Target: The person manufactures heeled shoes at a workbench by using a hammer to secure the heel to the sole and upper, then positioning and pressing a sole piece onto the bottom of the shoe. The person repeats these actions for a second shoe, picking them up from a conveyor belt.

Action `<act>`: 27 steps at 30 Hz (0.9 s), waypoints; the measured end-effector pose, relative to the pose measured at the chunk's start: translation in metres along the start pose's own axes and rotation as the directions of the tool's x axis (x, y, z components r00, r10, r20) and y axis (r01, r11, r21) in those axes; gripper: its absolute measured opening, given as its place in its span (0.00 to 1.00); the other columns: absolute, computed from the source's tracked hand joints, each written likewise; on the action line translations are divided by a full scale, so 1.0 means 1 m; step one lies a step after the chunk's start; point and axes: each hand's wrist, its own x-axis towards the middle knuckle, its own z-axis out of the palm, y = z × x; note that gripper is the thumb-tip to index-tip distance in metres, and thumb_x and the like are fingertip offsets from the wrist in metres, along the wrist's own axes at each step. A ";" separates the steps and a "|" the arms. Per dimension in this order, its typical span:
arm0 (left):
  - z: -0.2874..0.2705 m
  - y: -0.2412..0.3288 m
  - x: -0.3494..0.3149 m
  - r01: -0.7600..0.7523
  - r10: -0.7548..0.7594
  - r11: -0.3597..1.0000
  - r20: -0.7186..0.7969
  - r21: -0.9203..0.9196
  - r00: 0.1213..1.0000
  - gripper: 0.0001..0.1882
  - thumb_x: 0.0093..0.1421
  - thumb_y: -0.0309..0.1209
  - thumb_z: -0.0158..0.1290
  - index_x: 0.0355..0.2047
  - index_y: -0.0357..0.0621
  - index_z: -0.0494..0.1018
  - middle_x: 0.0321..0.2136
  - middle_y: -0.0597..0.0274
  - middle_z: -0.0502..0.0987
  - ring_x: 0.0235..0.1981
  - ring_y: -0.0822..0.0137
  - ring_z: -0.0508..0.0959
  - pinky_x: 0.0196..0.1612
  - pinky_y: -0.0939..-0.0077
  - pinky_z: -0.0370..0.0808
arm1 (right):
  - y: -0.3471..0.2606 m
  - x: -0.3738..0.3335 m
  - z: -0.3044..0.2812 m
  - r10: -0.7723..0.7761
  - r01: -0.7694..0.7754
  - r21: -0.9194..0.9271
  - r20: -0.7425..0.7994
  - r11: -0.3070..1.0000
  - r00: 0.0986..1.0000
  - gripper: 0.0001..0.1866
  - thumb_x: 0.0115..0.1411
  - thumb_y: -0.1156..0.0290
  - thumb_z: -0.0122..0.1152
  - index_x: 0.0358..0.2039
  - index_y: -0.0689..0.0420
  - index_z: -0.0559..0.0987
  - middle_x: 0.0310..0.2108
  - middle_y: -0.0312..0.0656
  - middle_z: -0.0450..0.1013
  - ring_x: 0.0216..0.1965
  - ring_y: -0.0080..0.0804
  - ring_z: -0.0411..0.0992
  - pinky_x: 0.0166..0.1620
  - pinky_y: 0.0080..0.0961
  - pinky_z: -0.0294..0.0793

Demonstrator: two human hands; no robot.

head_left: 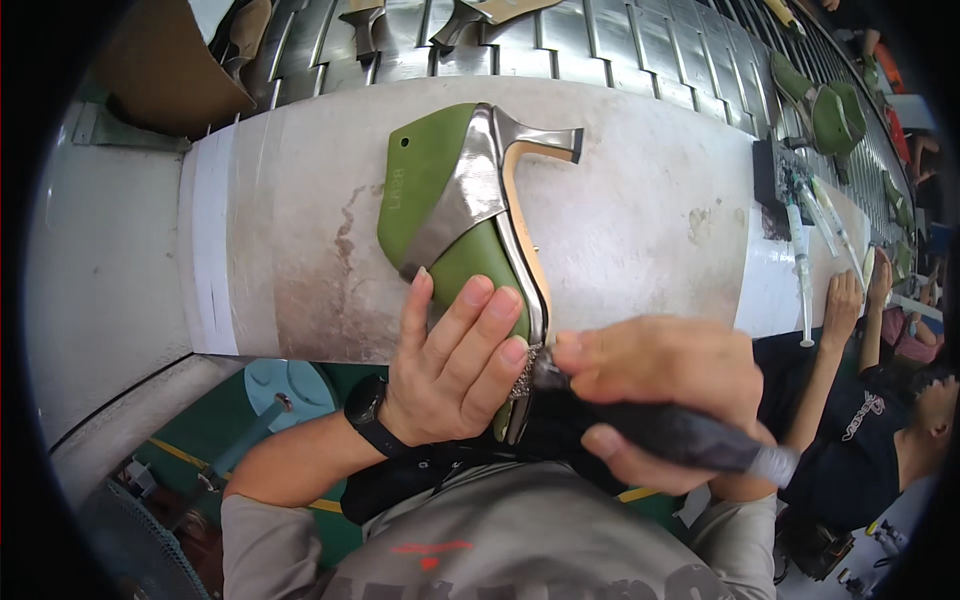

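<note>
A metallic silver high-heeled shoe lies on its side on the pale worktable, a green shoe last inside it. Its heel points away to the right, and its toe comes over the table's near edge. My left hand lies across the front of the last and holds the shoe, its fingers close together. Beside the toe, my right hand is closed around a dark, wrapped tool handle, somewhat blurred. The tool's tip meets the shoe near a sparkling strap; its exact kind is hidden.
Beyond the worktable runs a metal slat conveyor carrying more shoes. Several syringes lie at the table's right end by a black box. Another person sits at the right, hands near them. A blue round stool stands below left.
</note>
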 end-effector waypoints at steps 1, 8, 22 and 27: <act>-0.001 -0.001 -0.001 0.012 -0.012 1.000 -0.013 0.002 1.000 0.24 0.73 0.31 0.51 0.67 0.43 0.63 0.67 0.44 0.71 0.69 0.45 0.72 0.70 0.25 0.60 | -0.003 -0.002 0.007 0.004 -0.004 -0.015 -0.007 1.000 1.000 0.14 0.51 0.76 0.75 0.39 0.65 0.85 0.40 0.50 0.84 0.43 0.48 0.86 0.48 0.36 0.87; -0.002 0.000 -0.001 0.020 -0.020 0.999 -0.011 -0.033 1.000 0.24 0.73 0.32 0.51 0.66 0.44 0.64 0.67 0.47 0.72 0.68 0.47 0.72 0.71 0.28 0.61 | -0.017 -0.033 0.046 0.003 -0.003 -0.005 -0.051 1.000 0.999 0.13 0.49 0.77 0.76 0.36 0.66 0.86 0.42 0.53 0.84 0.43 0.50 0.85 0.47 0.35 0.89; -0.004 -0.002 -0.005 0.029 -0.029 0.998 0.003 -0.057 1.000 0.25 0.73 0.35 0.52 0.67 0.46 0.64 0.67 0.48 0.71 0.69 0.47 0.71 0.70 0.26 0.62 | -0.017 -0.027 0.038 0.241 -0.220 0.118 -0.207 0.968 0.948 0.19 0.60 0.80 0.71 0.50 0.69 0.77 0.50 0.66 0.80 0.53 0.52 0.83 0.56 0.37 0.83; -0.002 -0.002 -0.009 0.043 -0.043 0.996 0.005 -0.085 0.999 0.25 0.73 0.38 0.51 0.68 0.49 0.64 0.68 0.53 0.69 0.71 0.51 0.70 0.71 0.24 0.59 | -0.015 0.004 0.015 0.513 -0.398 0.486 -0.128 0.779 0.849 0.15 0.62 0.81 0.67 0.49 0.68 0.77 0.51 0.64 0.80 0.55 0.45 0.81 0.60 0.37 0.79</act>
